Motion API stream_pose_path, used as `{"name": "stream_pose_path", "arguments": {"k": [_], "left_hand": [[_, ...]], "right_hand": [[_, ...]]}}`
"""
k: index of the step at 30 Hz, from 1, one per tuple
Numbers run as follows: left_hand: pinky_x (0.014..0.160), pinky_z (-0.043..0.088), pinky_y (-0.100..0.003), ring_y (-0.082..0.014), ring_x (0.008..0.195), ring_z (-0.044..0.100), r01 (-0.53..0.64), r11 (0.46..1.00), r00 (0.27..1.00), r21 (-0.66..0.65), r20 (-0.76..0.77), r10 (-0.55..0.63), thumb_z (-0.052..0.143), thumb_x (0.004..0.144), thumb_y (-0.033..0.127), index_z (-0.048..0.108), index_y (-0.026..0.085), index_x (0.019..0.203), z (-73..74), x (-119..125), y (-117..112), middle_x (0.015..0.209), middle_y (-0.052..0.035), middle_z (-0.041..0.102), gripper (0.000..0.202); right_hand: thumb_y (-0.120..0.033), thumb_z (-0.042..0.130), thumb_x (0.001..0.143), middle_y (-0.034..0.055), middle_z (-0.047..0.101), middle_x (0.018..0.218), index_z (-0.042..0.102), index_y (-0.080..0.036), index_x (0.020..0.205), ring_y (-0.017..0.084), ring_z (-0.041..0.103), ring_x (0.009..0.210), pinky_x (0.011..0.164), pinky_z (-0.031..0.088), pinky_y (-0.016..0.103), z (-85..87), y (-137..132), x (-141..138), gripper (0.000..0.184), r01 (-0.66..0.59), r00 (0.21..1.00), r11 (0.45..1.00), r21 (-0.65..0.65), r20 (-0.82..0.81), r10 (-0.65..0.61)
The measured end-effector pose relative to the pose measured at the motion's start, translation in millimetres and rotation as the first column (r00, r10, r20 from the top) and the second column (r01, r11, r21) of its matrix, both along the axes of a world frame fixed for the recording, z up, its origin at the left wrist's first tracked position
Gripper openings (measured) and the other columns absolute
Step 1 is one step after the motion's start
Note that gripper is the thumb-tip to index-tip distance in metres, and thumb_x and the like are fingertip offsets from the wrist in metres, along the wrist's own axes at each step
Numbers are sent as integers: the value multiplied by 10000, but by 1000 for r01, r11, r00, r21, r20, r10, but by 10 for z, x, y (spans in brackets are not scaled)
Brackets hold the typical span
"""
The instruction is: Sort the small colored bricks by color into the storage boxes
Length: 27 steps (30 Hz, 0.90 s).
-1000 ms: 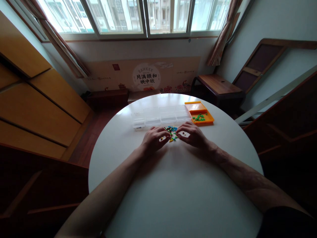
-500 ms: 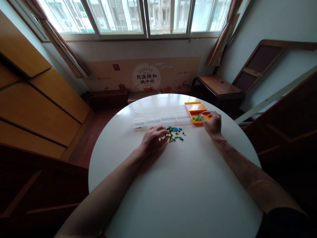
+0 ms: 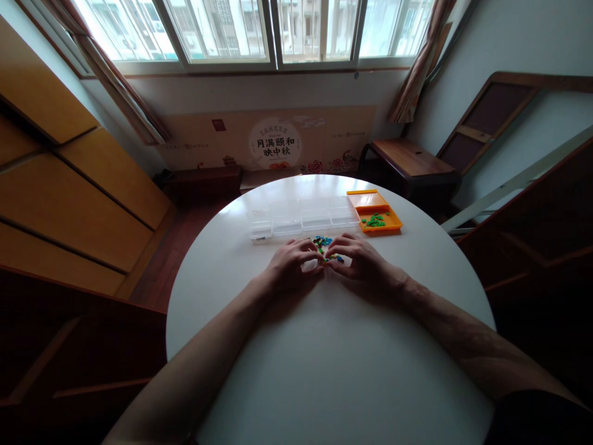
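Observation:
A small heap of tiny coloured pieces (image 3: 323,243) in blue, green, yellow and black lies on the round white table (image 3: 324,358). My left hand (image 3: 291,264) and my right hand (image 3: 359,259) rest over the heap with fingers curled down, their tips meeting among the pieces. Whether either pinches a piece is too small to make out. Behind the heap stands a clear plastic compartment box (image 3: 303,219). To its right an orange tray (image 3: 377,216) holds several green pieces.
A dark wooden bench (image 3: 410,162) stands beyond the table at the right. Wooden cabinets (image 3: 69,185) line the left wall. A low printed panel (image 3: 273,142) runs under the window. Dark wooden frames flank both near sides.
My right hand has come back from the orange tray to the heap and now meets my left hand there. The left hand has shifted only slightly.

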State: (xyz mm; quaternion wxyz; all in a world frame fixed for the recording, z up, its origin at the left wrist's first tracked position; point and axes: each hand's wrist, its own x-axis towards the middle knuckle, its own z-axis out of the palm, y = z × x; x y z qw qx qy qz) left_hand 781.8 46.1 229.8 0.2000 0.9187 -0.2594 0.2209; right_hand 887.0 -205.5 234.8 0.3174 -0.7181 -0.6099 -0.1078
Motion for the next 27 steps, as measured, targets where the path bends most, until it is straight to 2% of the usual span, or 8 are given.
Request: {"name": "stream_pose_path", "arguments": {"k": [4,10,15,18,23,27], "left_hand": [[903,524,-355,-184,953,760,-28,1000,999,11,35,28,762,1011,327,832,301,1052,-56,25,25,1122,-16,805,85],[917,527,-354,-182,942,752,-70,997,996,13,48,70,761,999,277,833,297,1003,-74,37,17,1104,-16,808,75],[929,535,-354,-182,948,750,-101,995,994,8,49,100,753,979,240,835,292,1003,-74,44,9,1104,-24,803,100],[925,538,-358,-179,941,750,-101,995,994,3,53,101,769,983,291,837,296,1018,-75,46,6,1096,-21,800,77],[913,526,-363,-177,930,749,-83,997,996,11,36,82,795,997,419,857,321,1056,-83,55,28,1104,-23,798,129],[896,507,-350,-177,936,745,-38,999,999,39,13,37,754,1040,424,868,345,1084,-89,62,58,1103,-28,800,145]], "right_hand": [[-288,751,1025,68,793,1113,795,-273,1119,261,691,1003,956,590,466,-43,25,-1,105,20,1000,1000,-8,23,-20],[-215,752,1007,68,783,1143,797,-288,1167,265,681,1043,953,591,452,-107,35,21,182,40,998,999,-11,42,-39],[-258,778,1000,59,790,1119,802,-281,1118,269,675,1038,965,571,454,-121,49,24,122,53,996,999,-5,69,-53],[-318,790,1005,52,787,1109,804,-288,1092,271,675,1037,967,561,457,-109,48,19,94,54,995,999,-2,79,-54],[-279,766,1020,49,793,1106,794,-285,1043,267,680,1038,972,555,458,-103,49,13,36,71,995,997,-4,66,-71],[-283,756,1026,54,796,1124,789,-276,1050,271,681,1057,992,554,470,-101,54,12,42,75,996,997,-13,53,-75]]}}
